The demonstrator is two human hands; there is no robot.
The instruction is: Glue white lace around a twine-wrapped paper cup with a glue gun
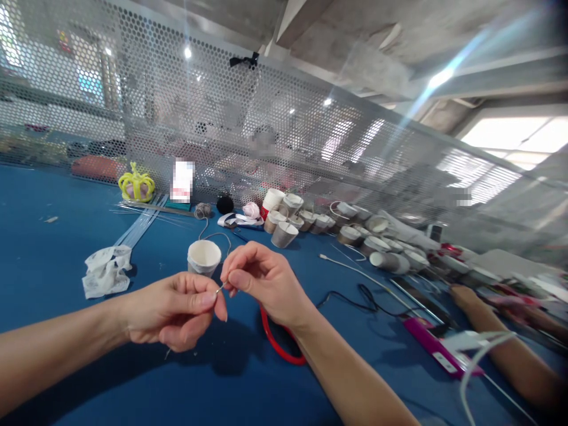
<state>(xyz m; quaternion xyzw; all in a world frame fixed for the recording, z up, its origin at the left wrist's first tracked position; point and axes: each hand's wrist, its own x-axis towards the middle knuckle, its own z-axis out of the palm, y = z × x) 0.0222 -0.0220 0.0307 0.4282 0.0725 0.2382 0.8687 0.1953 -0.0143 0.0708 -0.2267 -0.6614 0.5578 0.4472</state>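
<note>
Over the blue tabletop, my left hand pinches one end of a short stretch of thin yarn between thumb and forefinger. My right hand is closed on the same strand just beside it, fingertips nearly touching. Behind the hands stands a white paper cup with a greyish outside. A small grey yarn ball lies farther back, and its loose strand curves toward my right hand. Partly hidden under my right wrist is a red loop-shaped handle; its other end is out of sight.
Wrapped cups cluster at the back right, by a perforated metal screen. Crumpled white material and a yellow crown-shaped piece are left. A purple box, cables and a co-worker's arm are right.
</note>
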